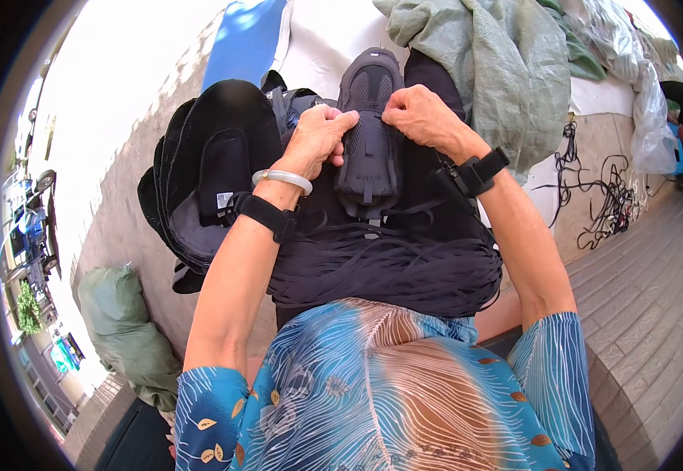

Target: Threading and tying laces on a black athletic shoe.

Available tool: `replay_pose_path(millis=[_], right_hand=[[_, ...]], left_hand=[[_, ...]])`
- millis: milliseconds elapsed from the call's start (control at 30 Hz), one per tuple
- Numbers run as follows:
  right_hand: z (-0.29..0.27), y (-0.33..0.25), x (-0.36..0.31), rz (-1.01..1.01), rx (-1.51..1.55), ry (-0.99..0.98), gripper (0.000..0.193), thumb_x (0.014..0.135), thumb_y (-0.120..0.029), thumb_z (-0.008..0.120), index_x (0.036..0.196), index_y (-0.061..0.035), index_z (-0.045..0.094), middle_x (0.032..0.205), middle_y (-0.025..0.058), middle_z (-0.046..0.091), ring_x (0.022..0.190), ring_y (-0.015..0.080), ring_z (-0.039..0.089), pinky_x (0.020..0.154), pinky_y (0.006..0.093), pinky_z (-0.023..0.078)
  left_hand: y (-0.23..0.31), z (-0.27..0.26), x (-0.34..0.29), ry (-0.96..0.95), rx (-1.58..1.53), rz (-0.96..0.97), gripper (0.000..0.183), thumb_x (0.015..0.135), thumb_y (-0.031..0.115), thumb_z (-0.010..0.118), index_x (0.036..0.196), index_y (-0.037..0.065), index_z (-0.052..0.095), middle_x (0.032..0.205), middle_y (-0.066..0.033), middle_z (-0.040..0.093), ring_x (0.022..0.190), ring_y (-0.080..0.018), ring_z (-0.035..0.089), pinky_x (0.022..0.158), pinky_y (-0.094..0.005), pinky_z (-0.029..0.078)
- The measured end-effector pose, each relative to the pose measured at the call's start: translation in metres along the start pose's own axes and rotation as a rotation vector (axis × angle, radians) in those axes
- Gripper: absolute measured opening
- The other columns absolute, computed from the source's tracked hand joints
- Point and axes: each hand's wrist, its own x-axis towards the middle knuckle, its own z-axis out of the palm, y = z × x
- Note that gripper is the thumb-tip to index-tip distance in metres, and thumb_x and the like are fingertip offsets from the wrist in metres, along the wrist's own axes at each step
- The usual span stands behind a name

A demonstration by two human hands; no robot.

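Observation:
A dark grey shoe [369, 161] with mesh panels lies on my lap, its toe pointing away from me. At its left edge my left hand [324, 135] is closed in a pinch, thumb and forefinger against the lacing area. Across from it, my right hand [426, 116] pinches at the right edge. What is between the fingertips of each hand is too small to tell. A thick bundle of black laces [380, 271] drapes across my lap, below the shoe's heel.
Nested black shoe uppers [227, 169] stand by my left arm. A grey-green woven sack [514, 86] lies at the far right, with tangled laces [616, 196] on the ground beyond my right arm. A stuffed green sack [125, 330] sits at the left, and a blue panel [243, 43] at the back.

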Motion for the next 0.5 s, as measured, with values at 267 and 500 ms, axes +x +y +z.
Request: replay_pose_path(millis=[267,500], right_hand=[[-0.003,-0.010,0.000,0.177,0.155,-0.108,0.021,0.078,-0.015,0.057,0.081,0.0047,0.064,0.059,0.0046,0.053,0.052,0.0123,0.048,0.048,0.0296,0.041],[-0.002,-0.003,0.000,-0.057,0.106,-0.122,0.023,0.078,-0.017,0.057,0.082,0.0043,0.062,0.062,0.0105,0.056,0.059,0.0178,0.054,0.057,0.0325,0.045]], left_hand=[[-0.004,-0.002,-0.003,-0.036,-0.068,-0.065,0.024,0.087,0.025,0.068,0.082,0.008,0.051,0.054,0.0019,0.047,0.038,-0.0069,0.044,0.033,-0.0214,0.038],[-0.009,-0.005,0.000,-0.077,-0.135,-0.090,0.027,0.084,0.027,0.070,0.082,0.006,0.052,0.056,-0.0001,0.049,0.041,-0.0083,0.045,0.037,-0.0236,0.043]])
